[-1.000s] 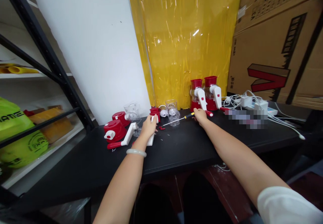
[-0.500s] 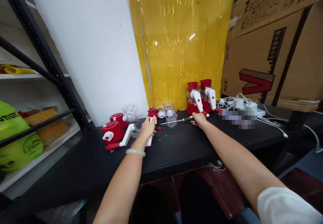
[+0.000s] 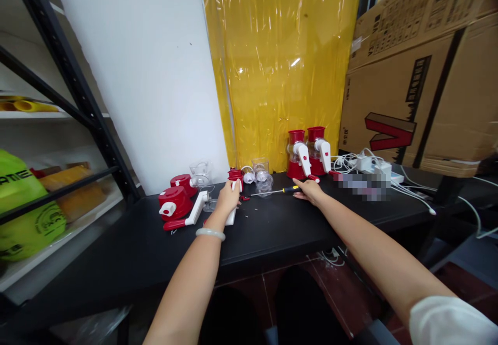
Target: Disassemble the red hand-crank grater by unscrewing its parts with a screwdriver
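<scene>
My left hand [image 3: 229,198] is closed around a white crank handle [image 3: 231,217], most of it covered by my fingers. At the right, my right hand [image 3: 310,191] has its fingers at the butt of a screwdriver [image 3: 288,189] with a black-and-yellow grip. The long shank points left, low over the table. Near its tip lies a small red part [image 3: 245,198]. Behind are a red grater piece [image 3: 235,176] and clear plastic grater housings [image 3: 264,183]. Left of my left hand, a second white crank with a red grip [image 3: 187,221] lies by two red grater bases [image 3: 174,203].
Two assembled red-and-white rotary graters [image 3: 298,155] stand at the back right. White cables and a power strip [image 3: 383,171] lie beyond them, under a large cardboard box [image 3: 439,91]. Small screws [image 3: 246,216] lie on the black table [image 3: 280,236]. A black shelf frame [image 3: 73,75] rises at left.
The view has shifted slightly. My right hand and the screwdriver have come down a little, its fingers now straighter along the grip. My left hand stays on the crank handle.
</scene>
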`<state>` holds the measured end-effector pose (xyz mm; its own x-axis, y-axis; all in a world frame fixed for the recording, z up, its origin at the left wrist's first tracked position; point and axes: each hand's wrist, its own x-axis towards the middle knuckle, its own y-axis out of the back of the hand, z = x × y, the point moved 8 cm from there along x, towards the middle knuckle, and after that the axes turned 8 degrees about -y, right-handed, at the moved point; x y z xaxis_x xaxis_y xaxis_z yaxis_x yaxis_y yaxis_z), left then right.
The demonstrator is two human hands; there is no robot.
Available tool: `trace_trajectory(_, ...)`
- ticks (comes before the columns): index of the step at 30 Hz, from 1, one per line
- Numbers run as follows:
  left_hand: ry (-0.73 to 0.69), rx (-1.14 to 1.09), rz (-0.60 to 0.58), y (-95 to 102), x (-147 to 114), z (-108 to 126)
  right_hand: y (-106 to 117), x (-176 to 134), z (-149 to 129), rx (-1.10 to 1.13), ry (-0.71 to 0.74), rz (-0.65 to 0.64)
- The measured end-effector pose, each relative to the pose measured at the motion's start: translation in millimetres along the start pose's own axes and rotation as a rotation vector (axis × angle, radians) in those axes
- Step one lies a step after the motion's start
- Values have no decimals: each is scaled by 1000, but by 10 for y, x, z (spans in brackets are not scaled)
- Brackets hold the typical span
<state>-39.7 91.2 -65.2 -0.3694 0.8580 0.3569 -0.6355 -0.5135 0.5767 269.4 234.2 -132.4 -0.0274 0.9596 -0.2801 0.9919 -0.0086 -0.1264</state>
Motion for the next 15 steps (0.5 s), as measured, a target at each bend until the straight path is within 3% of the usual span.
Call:
trace_trajectory(5,11,-3,3,28,-39,50,36,-105,-1,-199,112,-88)
trace_trajectory(10,24,-14,-6,26,-47,43,-25,-328,-160,-745,520,-32)
trace_trajectory(15,0,2,-11,11,-18,8,-265,-465,-146,-1188,647,-12)
